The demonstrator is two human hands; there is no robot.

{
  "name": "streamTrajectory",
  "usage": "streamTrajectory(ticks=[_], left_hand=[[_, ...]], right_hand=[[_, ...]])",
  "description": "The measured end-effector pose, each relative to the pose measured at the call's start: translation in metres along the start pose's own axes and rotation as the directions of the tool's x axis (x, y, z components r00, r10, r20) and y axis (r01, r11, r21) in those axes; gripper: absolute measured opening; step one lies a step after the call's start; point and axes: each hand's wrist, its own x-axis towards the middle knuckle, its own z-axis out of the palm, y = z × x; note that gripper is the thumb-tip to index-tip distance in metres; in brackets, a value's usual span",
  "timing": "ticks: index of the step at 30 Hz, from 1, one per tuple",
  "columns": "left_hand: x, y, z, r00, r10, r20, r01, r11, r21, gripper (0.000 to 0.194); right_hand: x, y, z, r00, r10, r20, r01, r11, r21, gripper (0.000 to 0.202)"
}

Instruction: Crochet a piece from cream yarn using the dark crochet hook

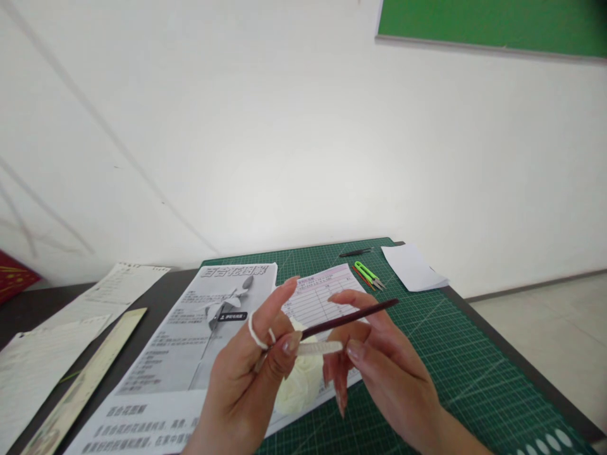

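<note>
My left hand [258, 360] is closed, its thumb and fingers pinching a narrow cream crocheted strip [322, 347] and the near end of a dark red-brown crochet hook [351, 318]. The hook's tip is hidden at the left fingers; its other end points up to the right. White yarn [255, 333] loops round a raised left finger. With thumb and fingertip, my right hand [393, 360] pinches the strip's right end, and the hook passes in front of its raised index finger. Below the strip, partly hidden by my hands, lies a ball of cream yarn [300, 384].
On the green cutting mat [474, 379] are a printed flower sheet [165, 373], a ruled form [327, 287], green thread snips [367, 273], dark tweezers [356, 252] and white paper [413, 266]. Left of them lie a ruler [90, 379] and handwritten pages [57, 354]. A wall [265, 126] stands behind.
</note>
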Motion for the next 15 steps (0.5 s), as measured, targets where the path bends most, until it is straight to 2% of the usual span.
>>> streamTrajectory(ticks=[4,7,12,15], left_hand=[[0.0003,-0.0006,0.0003,0.999,0.042,-0.021,-0.04,0.997,0.06,0.038],[0.0006,-0.0004,0.0014,0.998,0.069,0.001,-0.069,0.997,0.038,0.039],[0.0001,-0.0004,0.0016,0.994,0.103,-0.02,-0.101,0.992,0.081,0.038],[-0.0006,-0.0003,0.0006,0.994,0.111,-0.015,-0.108,0.986,0.125,0.038]], right_hand=[[0.0012,0.0008,-0.003,1.0,-0.007,0.025,0.006,0.999,0.042,0.037],[0.0031,0.0007,-0.0062,1.0,0.011,0.008,-0.012,1.0,0.024,0.037],[0.0043,0.0,-0.0098,0.998,0.071,0.002,-0.07,0.991,-0.113,0.043],[0.0027,-0.0031,-0.0063,0.99,0.135,-0.046,-0.141,0.972,-0.188,0.04]])
